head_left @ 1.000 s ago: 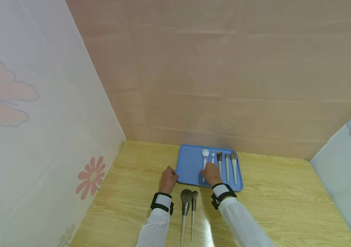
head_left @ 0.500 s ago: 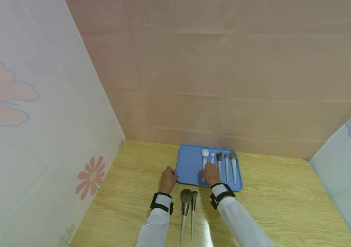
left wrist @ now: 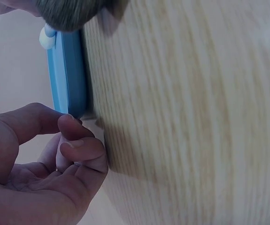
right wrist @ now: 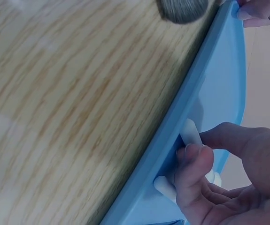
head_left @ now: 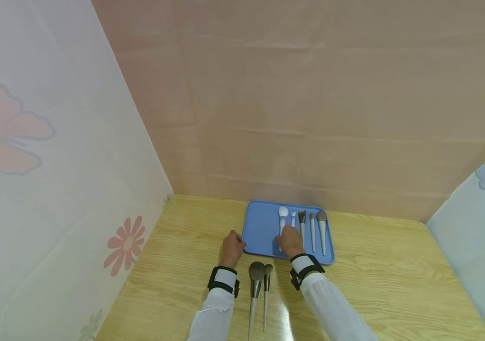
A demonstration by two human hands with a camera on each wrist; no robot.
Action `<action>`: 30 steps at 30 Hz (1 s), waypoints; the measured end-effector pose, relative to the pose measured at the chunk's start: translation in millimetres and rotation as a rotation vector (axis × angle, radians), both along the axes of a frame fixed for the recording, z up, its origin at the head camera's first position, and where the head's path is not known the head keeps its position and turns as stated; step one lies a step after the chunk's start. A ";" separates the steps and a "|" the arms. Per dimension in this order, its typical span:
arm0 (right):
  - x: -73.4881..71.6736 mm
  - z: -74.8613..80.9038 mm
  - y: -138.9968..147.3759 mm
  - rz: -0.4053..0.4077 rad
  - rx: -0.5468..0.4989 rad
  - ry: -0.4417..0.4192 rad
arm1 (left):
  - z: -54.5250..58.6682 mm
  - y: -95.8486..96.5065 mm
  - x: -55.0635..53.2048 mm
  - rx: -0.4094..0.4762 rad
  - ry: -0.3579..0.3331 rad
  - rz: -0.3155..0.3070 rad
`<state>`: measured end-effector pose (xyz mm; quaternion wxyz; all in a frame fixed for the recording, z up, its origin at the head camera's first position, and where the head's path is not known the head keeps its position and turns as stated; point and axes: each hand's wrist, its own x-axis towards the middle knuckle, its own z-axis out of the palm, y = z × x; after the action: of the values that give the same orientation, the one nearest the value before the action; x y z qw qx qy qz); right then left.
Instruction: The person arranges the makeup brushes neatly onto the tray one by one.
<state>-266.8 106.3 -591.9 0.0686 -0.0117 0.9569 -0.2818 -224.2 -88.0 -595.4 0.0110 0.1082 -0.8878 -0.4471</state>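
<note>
A blue tray (head_left: 260,232) lies at the back of the table with several makeup brushes side by side on it. My left hand (head_left: 232,249) pinches the tray's near left corner between thumb and fingers; the left wrist view shows the fingertips (left wrist: 73,133) at that corner. Over the tray, my right hand (head_left: 291,241) grips the handle of the leftmost white-headed makeup brush (head_left: 283,211). In the right wrist view this brush's handle (right wrist: 190,132) is between thumb and finger, and a second white handle (right wrist: 165,188) lies beside the fingers. The hand covers part of both handles.
A big fluffy makeup brush (head_left: 257,272) and a slimmer one (head_left: 268,270) lie on the wooden table (head_left: 379,274) between my forearms, heads toward the tray. A beige wall (head_left: 310,118) rises behind the tray; patterned walls stand left and right.
</note>
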 end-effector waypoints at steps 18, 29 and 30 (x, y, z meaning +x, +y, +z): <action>5.7 4.7 -4.0 0.025 0.066 0.002 | 0.4 1.2 2.1 0.008 -0.036 0.012; 8.0 5.9 -0.7 0.038 0.058 0.076 | 2.6 0.9 3.4 0.009 -0.006 0.007; 8.9 6.7 0.0 0.039 0.049 0.086 | 2.8 0.9 3.5 0.006 -0.008 0.008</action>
<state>-257.9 106.2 -585.2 0.0329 -0.0406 0.9652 -0.2562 -220.8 -87.1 -592.6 0.0088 0.1136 -0.8860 -0.4494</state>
